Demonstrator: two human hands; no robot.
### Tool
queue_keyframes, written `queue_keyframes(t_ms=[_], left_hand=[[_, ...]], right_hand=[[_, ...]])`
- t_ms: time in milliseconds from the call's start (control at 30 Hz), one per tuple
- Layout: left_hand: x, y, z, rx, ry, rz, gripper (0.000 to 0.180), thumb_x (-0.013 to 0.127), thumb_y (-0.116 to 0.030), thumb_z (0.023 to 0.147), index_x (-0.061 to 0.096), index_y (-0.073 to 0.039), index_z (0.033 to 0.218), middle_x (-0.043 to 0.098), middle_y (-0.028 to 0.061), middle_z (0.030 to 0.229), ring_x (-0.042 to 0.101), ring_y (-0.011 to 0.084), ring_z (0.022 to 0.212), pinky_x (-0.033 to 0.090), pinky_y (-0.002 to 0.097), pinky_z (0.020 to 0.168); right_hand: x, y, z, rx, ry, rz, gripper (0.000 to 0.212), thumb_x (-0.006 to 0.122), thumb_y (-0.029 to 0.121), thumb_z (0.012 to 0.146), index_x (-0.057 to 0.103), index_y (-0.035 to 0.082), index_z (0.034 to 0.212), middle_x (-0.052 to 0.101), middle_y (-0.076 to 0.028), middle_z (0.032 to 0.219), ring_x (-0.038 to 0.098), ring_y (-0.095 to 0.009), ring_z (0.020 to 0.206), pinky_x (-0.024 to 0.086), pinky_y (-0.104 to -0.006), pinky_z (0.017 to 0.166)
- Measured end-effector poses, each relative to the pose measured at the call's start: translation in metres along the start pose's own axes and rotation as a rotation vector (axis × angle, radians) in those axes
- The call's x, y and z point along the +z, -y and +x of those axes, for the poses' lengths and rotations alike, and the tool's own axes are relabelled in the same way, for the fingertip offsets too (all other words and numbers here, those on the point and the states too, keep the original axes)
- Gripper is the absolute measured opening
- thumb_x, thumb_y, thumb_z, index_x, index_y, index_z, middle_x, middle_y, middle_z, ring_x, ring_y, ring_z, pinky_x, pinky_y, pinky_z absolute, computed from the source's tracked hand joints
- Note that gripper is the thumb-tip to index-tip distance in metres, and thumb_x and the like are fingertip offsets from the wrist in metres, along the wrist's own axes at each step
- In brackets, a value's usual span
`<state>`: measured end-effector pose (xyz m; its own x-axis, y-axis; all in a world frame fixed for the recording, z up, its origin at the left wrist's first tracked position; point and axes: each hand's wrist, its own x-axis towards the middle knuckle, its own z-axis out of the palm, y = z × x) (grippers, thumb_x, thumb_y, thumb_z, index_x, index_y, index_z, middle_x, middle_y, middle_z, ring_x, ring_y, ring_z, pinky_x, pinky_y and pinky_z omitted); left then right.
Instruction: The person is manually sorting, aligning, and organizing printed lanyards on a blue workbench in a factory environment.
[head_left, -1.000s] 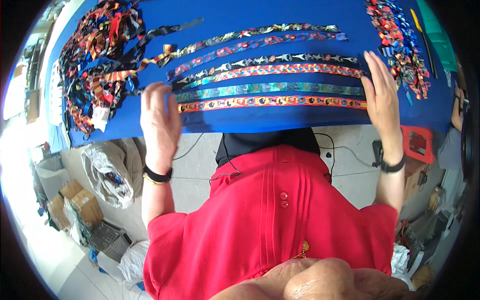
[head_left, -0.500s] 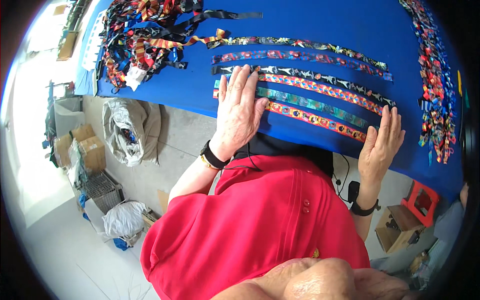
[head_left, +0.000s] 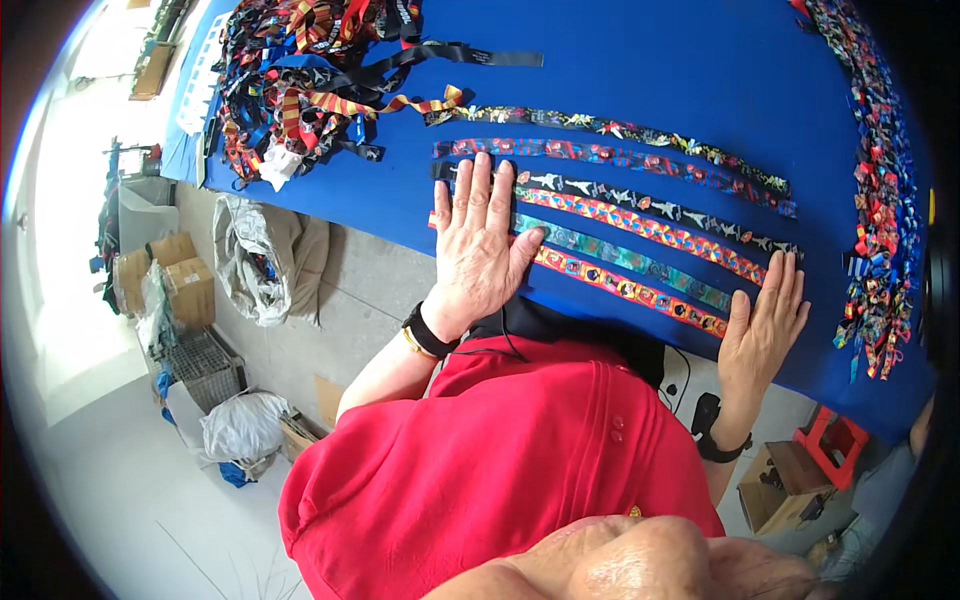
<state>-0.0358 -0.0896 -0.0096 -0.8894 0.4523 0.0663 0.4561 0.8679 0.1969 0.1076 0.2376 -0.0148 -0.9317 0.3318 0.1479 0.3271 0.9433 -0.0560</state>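
Several patterned fabric straps lie side by side across the blue cloth. The farthest is a black floral strap [head_left: 615, 128], then a blue-and-red strap [head_left: 630, 162] and a black strap with white figures [head_left: 650, 205]. Nearer lie a red multicoloured strap [head_left: 640, 227], a teal strap [head_left: 620, 258] and a red-and-yellow strap [head_left: 620, 290]. My left hand [head_left: 475, 250] lies flat over the left ends of the nearer straps, hiding parts of them. My right hand [head_left: 762, 330] rests flat at their right ends, its fingertips by the black strap with white figures.
A tangled heap of straps [head_left: 310, 90] covers the far left of the blue table [head_left: 680, 60]. A long bundle of straps [head_left: 885, 220] runs down the right side. On the floor stand a whitish sack [head_left: 245, 260], cardboard boxes [head_left: 185, 280] and a red stool [head_left: 832, 447].
The table and straps sit slightly lower in view. My left hand's fingers have spread apart a little. My right hand stays at the straps' right ends.
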Motion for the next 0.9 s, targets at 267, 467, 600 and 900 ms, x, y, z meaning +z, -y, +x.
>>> queue_keyframes(t_ms=[267, 467, 600, 900], left_hand=[[0.001, -0.001, 0.000, 0.003, -0.008, -0.007, 0.080, 0.051, -0.051, 0.100, 0.031, 0.000, 0.158, 0.025, 0.0247, 0.165, 0.017, 0.0401, 0.156, 0.005, 0.0553, 0.125], [0.004, 0.001, -0.002, 0.016, -0.055, 0.004, 0.079, 0.050, -0.052, 0.102, 0.031, 0.000, 0.158, 0.024, 0.0242, 0.165, 0.019, 0.0413, 0.155, 0.008, 0.0561, 0.124], [0.001, 0.001, -0.001, 0.034, -0.070, -0.091, 0.073, 0.054, -0.043, 0.101, 0.034, 0.000, 0.156, 0.029, 0.0251, 0.162, 0.023, 0.0427, 0.153, 0.010, 0.0567, 0.124], [-0.089, -0.002, 0.004, 0.588, -0.351, -0.870, 0.008, 0.059, 0.000, 0.088, 0.059, 0.000, 0.081, 0.058, 0.0106, 0.082, 0.057, 0.0275, 0.074, 0.053, 0.0507, 0.092]], right_hand=[[0.002, 0.000, 0.001, 0.006, -0.023, -0.023, 0.062, 0.034, 0.049, 0.108, 0.035, 0.013, 0.158, 0.038, -0.011, 0.162, 0.034, -0.035, 0.150, 0.023, -0.0589, 0.121], [0.005, 0.000, 0.001, -0.015, -0.070, -0.019, 0.060, 0.037, 0.048, 0.108, 0.038, 0.013, 0.157, 0.040, -0.013, 0.160, 0.037, -0.036, 0.148, 0.026, -0.0596, 0.119], [0.004, 0.000, -0.001, -0.017, -0.116, -0.010, 0.058, 0.038, 0.047, 0.108, 0.041, 0.016, 0.156, 0.039, -0.014, 0.160, 0.038, -0.038, 0.147, 0.027, -0.0598, 0.117], [-0.001, 0.006, -0.006, 0.010, -0.179, 0.050, 0.054, 0.043, 0.041, 0.107, 0.043, 0.015, 0.155, 0.039, -0.017, 0.160, 0.037, -0.040, 0.146, 0.028, -0.0564, 0.118]])
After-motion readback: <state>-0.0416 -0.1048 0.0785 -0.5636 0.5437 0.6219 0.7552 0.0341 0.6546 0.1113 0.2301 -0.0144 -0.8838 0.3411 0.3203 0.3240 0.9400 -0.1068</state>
